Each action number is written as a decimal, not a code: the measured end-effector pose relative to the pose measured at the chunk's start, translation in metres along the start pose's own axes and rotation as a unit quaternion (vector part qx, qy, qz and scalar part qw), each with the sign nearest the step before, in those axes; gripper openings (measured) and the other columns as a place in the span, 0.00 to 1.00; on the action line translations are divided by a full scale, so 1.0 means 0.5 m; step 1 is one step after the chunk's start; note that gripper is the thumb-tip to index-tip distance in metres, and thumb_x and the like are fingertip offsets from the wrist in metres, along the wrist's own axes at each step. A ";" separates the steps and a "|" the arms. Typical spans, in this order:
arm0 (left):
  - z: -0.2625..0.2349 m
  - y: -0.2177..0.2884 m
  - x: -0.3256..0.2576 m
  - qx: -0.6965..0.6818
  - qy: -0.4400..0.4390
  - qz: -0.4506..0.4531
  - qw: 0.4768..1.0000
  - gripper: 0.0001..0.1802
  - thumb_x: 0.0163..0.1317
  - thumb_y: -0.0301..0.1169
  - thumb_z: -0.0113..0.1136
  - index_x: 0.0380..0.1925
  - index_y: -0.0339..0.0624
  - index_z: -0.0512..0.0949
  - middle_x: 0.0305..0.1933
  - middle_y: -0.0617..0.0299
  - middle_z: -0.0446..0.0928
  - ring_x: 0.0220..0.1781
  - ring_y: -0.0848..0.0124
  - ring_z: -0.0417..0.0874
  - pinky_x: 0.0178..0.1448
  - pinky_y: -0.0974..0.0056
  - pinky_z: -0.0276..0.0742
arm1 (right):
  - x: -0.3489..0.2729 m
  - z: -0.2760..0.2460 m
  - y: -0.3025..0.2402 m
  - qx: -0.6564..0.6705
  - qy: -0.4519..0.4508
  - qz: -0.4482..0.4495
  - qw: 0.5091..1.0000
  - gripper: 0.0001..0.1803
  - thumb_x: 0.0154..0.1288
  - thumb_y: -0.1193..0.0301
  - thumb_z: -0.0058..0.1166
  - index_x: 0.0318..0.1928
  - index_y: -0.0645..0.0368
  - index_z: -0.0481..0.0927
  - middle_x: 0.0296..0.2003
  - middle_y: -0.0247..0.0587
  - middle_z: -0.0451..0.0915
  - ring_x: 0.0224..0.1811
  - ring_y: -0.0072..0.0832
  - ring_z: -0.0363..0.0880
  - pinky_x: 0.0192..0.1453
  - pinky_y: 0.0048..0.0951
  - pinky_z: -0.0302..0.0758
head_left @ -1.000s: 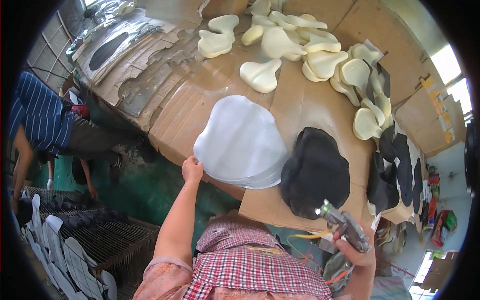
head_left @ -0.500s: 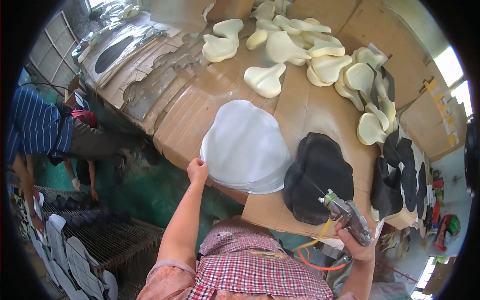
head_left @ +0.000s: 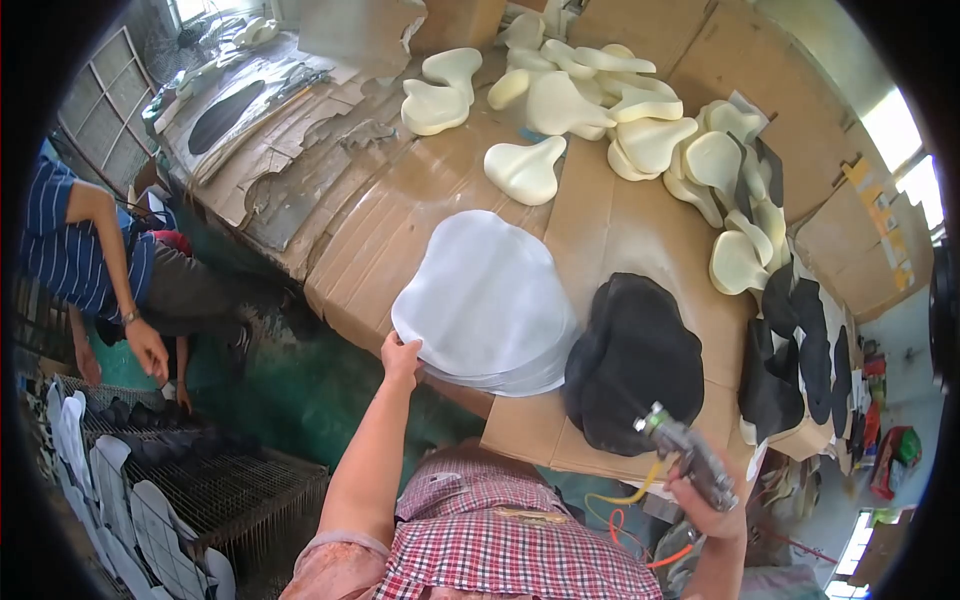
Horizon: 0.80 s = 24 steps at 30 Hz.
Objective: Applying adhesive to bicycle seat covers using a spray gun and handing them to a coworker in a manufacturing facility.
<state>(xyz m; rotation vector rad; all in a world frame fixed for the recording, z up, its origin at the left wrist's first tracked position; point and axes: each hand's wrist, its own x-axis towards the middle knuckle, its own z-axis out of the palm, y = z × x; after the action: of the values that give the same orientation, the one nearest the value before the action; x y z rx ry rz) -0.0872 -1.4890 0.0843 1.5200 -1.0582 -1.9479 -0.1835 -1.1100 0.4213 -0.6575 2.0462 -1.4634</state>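
My left hand (head_left: 402, 360) pinches the lower left edge of the top white sheet (head_left: 470, 290), a rounded piece that lies on a stack of like sheets. The stack's other edges show at its lower right. In my right hand (head_left: 710, 508) is a metal spray gun (head_left: 690, 452), its nozzle pointing left over the lower part of a stack of black sheets (head_left: 635, 350). A yellow hose (head_left: 630, 497) and an orange hose (head_left: 672, 556) hang by the gun. The black stack lies just right of the white one.
Cardboard (head_left: 370, 250) covers the table. Cream foam saddle pads (head_left: 655, 140) are heaped at its far side, and one pad (head_left: 527, 170) lies nearer. Black pieces (head_left: 772, 375) hang at the right edge. At left, a co-worker (head_left: 85, 250) stands by a wire rack (head_left: 235, 490).
The top white sheet has shifted left off the stack along with my left hand, now on its edge. My spray gun has moved slightly left and down. The co-worker's arm has swung right.
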 end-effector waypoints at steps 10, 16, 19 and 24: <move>0.011 -0.001 0.011 0.066 -0.021 0.034 0.997 0.25 0.54 0.15 0.51 0.55 0.42 0.71 0.44 0.61 0.75 0.42 0.67 0.79 0.38 0.62 0.79 | -0.012 -0.034 0.019 -0.019 -0.129 0.017 0.991 0.31 0.49 0.81 0.59 0.58 0.67 0.69 0.36 0.42 0.78 0.34 0.22 0.76 0.38 0.23 0.75; 0.017 0.061 -0.037 -0.143 -0.101 0.044 0.984 0.27 0.53 0.15 0.50 0.56 0.42 0.69 0.45 0.60 0.75 0.45 0.68 0.79 0.43 0.63 0.79 | 0.001 -0.014 0.014 0.084 -0.005 0.021 0.996 0.33 0.51 0.83 0.57 0.60 0.68 0.65 0.35 0.43 0.77 0.37 0.25 0.76 0.42 0.26 0.76; 0.042 0.152 -0.075 -0.296 -0.209 0.097 0.927 0.27 0.55 0.15 0.50 0.57 0.41 0.67 0.49 0.58 0.75 0.49 0.66 0.78 0.49 0.60 0.78 | -0.012 -0.024 0.022 0.066 -0.021 -0.003 0.998 0.33 0.51 0.83 0.58 0.60 0.68 0.65 0.36 0.43 0.77 0.38 0.26 0.77 0.44 0.28 0.76; -0.047 0.356 -0.128 -0.368 -0.130 0.249 0.886 0.24 0.55 0.17 0.46 0.55 0.35 0.67 0.52 0.56 0.74 0.54 0.62 0.77 0.60 0.57 0.73 | -0.017 -0.025 0.062 0.052 -0.058 -0.018 0.997 0.33 0.52 0.82 0.58 0.61 0.65 0.65 0.37 0.43 0.77 0.38 0.26 0.77 0.45 0.29 0.76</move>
<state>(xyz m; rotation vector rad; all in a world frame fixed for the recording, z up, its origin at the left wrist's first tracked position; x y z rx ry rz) -0.0647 -1.5562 0.2612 0.5221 -0.5889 -1.8696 -0.1879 -1.0868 0.3964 -0.7237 1.8662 -1.5037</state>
